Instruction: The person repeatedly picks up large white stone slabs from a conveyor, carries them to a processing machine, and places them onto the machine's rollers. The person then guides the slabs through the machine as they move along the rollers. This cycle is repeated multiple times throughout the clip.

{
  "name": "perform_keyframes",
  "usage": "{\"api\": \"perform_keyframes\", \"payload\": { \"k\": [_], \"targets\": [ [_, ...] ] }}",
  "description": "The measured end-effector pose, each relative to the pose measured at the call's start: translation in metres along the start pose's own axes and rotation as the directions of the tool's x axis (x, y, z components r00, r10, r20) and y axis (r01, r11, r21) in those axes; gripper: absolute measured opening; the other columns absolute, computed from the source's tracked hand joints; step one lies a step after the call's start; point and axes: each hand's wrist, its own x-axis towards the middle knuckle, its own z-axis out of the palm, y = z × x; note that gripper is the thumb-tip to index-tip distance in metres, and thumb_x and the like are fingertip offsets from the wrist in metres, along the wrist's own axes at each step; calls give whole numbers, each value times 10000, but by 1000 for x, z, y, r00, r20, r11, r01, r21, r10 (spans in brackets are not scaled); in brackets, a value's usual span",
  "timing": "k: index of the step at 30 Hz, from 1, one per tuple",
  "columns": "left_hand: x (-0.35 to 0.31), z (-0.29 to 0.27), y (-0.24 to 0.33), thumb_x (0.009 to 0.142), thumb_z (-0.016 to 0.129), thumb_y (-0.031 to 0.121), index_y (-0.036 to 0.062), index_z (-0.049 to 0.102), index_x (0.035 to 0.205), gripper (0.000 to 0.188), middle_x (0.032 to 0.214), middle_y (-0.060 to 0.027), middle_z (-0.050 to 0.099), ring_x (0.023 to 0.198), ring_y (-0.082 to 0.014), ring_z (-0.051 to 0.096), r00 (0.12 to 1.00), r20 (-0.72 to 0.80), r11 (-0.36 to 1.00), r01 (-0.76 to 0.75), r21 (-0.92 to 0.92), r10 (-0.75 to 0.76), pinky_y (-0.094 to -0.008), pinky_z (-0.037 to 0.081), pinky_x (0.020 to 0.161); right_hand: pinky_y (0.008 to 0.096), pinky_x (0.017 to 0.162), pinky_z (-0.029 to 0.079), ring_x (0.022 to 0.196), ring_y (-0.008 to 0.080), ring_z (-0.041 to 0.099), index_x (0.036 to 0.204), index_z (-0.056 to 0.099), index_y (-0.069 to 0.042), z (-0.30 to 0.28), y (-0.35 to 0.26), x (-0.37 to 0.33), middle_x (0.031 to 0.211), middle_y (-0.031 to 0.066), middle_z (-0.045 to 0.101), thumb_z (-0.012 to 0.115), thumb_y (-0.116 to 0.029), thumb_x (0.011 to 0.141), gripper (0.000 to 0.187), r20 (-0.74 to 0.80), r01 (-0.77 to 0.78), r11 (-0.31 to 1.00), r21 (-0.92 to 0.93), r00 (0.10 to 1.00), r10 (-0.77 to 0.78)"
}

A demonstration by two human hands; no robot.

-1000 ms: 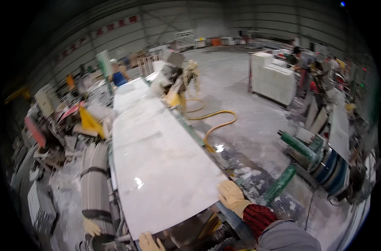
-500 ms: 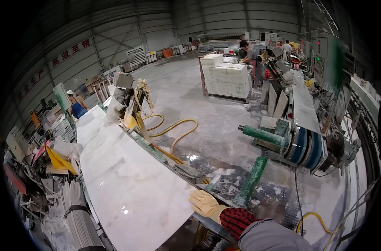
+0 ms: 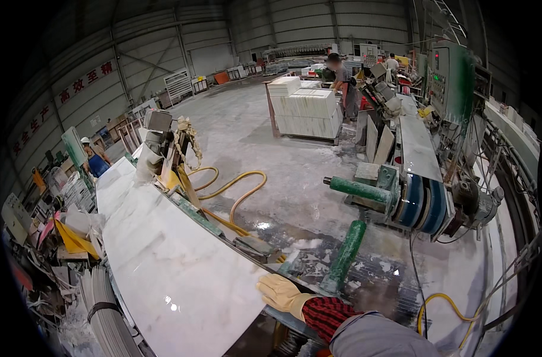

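Observation:
A large white stone slab with faint grey veins and a wet shine lies on a green-framed machine bed in front of me. My right hand, in a cream work glove with a red-and-black checked cuff, rests at the slab's near right corner. Its fingers stretch out flat over the edge, and the thumb is hard to make out. My left hand is out of the picture.
Beside the bed stand a green roller and a yellow hose. A machine head overhangs the slab's far end. Bundled grey strips lie at left. Stacked white tiles, a conveyor and co-workers are beyond.
My view has turned slightly right, so the surroundings sit further left in the picture. My right hand stays at the slab's corner.

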Motion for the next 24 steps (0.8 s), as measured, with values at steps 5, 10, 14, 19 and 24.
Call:
{"api": "perform_keyframes", "payload": {
  "k": [5,10,14,19,24],
  "targets": [
    [-4,5,-2,1094,541,410,24,555,1556,602,1566,-313,533,1450,-480,498,1000,-14,1000,13,-26,-13,-579,331,1246,461,1096,436,1220,336,562,1279,624,-63,-4,-1,0,1271,127,589,694,-248,932,399,62,-1,999,-34,998,3],
    [-6,3,1,1096,543,399,31,565,1550,585,1572,-311,529,1460,-479,489,1000,-4,1000,25,-19,-25,-582,322,1253,466,1102,433,1232,345,560,1278,621,-56,-3,2,-3,1271,133,587,692,-249,932,402,49,8,1000,1,999,-8],
    [-6,5,-1,1089,570,369,30,574,1542,565,1551,-312,548,1438,-479,512,1000,-32,1000,-1,-23,0,-582,348,1236,464,1113,431,1251,353,557,1290,621,-48,-3,1,-5,1274,143,585,690,-245,936,411,20,4,1000,15,1000,-4],
    [-6,-10,6,1068,627,314,-6,617,1489,528,1461,-307,622,1352,-471,587,986,-131,994,-95,51,101,-569,425,1176,488,1083,458,1219,378,577,1307,616,-24,-4,1,-7,1309,174,584,695,-208,926,430,11,16,1000,25,1000,-16],
    [-9,-6,4,1062,639,294,-23,636,1461,509,1433,-301,645,1324,-460,610,972,-195,990,-121,77,134,-560,449,1155,479,1115,439,1260,373,560,1327,617,-23,-4,-2,-7,1317,172,582,671,-234,952,433,35,2,1000,-4,999,-2]
  ]
}}
